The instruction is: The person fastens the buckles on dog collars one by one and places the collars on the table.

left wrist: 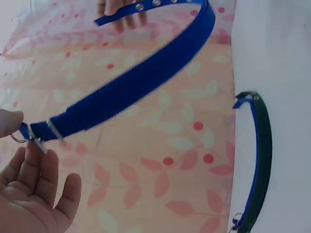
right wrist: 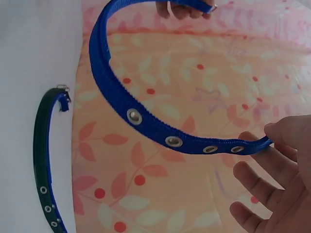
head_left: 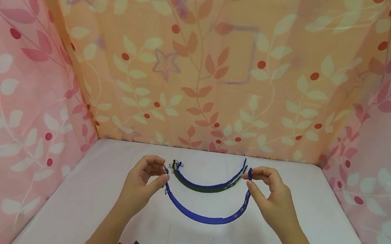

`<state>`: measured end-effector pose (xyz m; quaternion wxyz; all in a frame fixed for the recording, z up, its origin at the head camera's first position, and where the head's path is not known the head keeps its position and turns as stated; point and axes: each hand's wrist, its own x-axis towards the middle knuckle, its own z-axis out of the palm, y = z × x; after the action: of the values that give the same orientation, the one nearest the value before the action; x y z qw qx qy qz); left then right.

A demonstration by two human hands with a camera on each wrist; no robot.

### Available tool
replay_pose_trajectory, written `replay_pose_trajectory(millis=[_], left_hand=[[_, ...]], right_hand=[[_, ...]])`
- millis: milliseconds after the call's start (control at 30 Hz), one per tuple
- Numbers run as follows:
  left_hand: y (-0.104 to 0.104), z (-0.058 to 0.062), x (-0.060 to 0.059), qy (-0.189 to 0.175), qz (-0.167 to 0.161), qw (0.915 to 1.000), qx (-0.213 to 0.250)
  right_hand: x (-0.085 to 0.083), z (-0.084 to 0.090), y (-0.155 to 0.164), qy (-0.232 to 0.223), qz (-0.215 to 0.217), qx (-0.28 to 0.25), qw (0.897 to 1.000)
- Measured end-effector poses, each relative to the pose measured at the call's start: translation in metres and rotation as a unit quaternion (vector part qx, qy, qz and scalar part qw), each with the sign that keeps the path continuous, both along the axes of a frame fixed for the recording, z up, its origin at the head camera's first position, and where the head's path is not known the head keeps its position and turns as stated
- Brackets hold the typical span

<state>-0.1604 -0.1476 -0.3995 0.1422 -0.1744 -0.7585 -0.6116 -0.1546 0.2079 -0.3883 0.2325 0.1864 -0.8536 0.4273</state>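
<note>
The blue strap (head_left: pixel 204 217) hung in a shallow U between the 2 hands, lifted clear of the white tabletop (head_left: pixel 332 241). Its long axis ran left to right across the person's front, with the sagging middle nearer the body than the ends.

The left hand (head_left: pixel 143 181) pinched the buckle end between thumb and forefinger; in the left wrist view the metal ring and slider (left wrist: pixel 36 138) sat right at the fingertips (left wrist: pixel 34 160), the other fingers loosely spread and holding nothing. The right hand (head_left: pixel 271 195) pinched the eyelet end in the same narrow way, and the right wrist view showed 4 metal eyelets (right wrist: pixel 174 141) in a row leading to the tip held at the thumb.

Each hand was therefore at its own end of the strap, neither nearer to the middle than the other; the 2 ends stood well apart and at about the same height, so any joining of them would turn on closing that left-to-right gap.

Just beyond the held strap, 2 more lay curved on the tabletop, a second blue strap (head_left: pixel 206 180) and a dark green strap (head_left: pixel 205 189) nested against each other, their buckles toward the left hand. Neither hand touched them. Leaf-patterned fabric (head_left: pixel 203 64) walled in the tabletop on 3 sides.
</note>
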Motion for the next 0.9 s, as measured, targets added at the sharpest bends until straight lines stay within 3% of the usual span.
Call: replay_pose_trajectory(millis=[133,333,500,667,800,900], left_hand=[[0.012,-0.001,0.006,0.01,-0.003,0.9998,0.014],[0.024,0.003,0.019,0.005,-0.047,0.9988,-0.009],[0.034,0.007,0.027,-0.036,-0.053,0.9962,-0.059],[0.043,0.003,0.029,-0.074,-0.041,0.9924,-0.089],[0.05,-0.005,0.027,-0.066,-0.058,0.9925,-0.085],[0.054,-0.011,0.026,-0.054,-0.073,0.9931,-0.074]], right_hand=[[0.011,0.007,-0.008,0.046,0.022,0.013,0.999],[0.02,0.007,-0.009,0.094,0.077,-0.019,0.992],[0.02,0.002,-0.012,0.149,0.11,-0.021,0.982],[0.017,-0.006,-0.021,0.125,0.128,-0.014,0.984],[0.017,-0.013,-0.032,0.094,0.135,0.012,0.986],[0.018,-0.018,-0.039,0.098,0.142,0.041,0.984]])
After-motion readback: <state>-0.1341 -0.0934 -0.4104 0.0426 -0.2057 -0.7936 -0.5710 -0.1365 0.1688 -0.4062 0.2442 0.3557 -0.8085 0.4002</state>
